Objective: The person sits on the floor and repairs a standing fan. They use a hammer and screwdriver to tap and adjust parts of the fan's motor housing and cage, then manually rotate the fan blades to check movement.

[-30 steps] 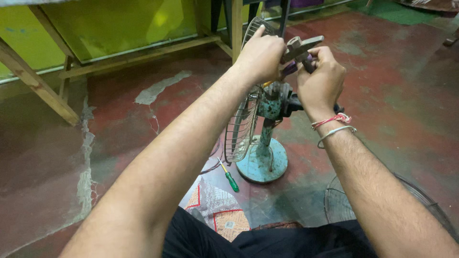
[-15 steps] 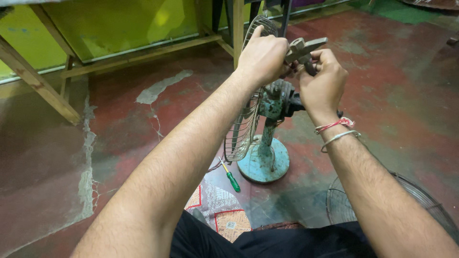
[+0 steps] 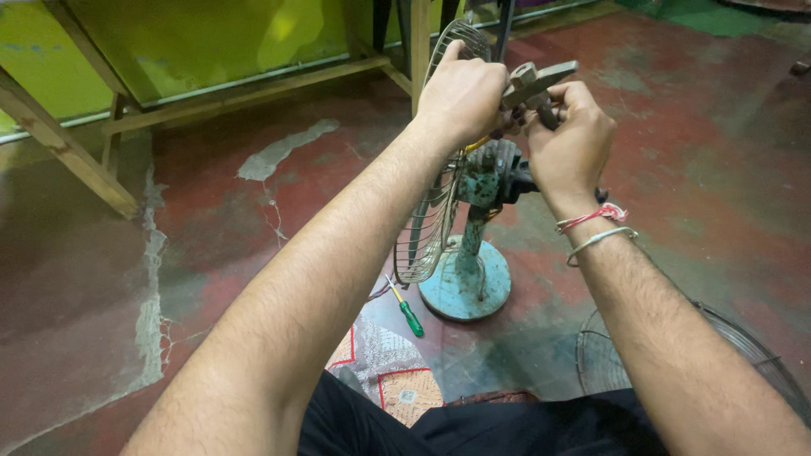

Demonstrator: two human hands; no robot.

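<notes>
Above the fan [image 3: 473, 236], the right hand [image 3: 570, 139] grips pliers [image 3: 532, 84]; the left hand [image 3: 460, 97] has its fingers clenched beside them.

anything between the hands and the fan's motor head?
Nothing visible. The left hand and right hand are both at the top of the teal table fan, with pliers gripped between them. The wire guard stands to the side, not in the way.
</notes>
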